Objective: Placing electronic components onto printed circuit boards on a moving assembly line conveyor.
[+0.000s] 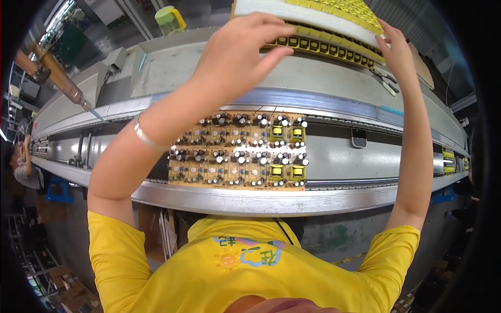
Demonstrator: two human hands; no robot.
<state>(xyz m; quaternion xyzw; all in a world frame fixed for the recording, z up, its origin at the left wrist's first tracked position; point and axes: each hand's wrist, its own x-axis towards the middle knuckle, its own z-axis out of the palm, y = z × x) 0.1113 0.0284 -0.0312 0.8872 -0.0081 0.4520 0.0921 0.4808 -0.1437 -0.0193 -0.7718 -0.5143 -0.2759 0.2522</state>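
Observation:
My left hand reaches over the front left of a stack of white foam trays. Its fingers are stretched and the thumb stands apart, with nothing seen in the grasp. At the stack's right edge is my right hand, thumb and finger apart, the tips at or touching the foam corner. Rows of yellow-wrapped transformers fill the trays. Below my hands a brown circuit board panel lies on the conveyor, partly hidden by my left forearm. Yellow transformers sit in its two right-hand columns; capacitors stand across it.
The conveyor's metal rail runs along the front. Cutters lie right of the stack. A green jug stands at the back left, near an angled tool arm. Another person works at far left. More boards sit far right.

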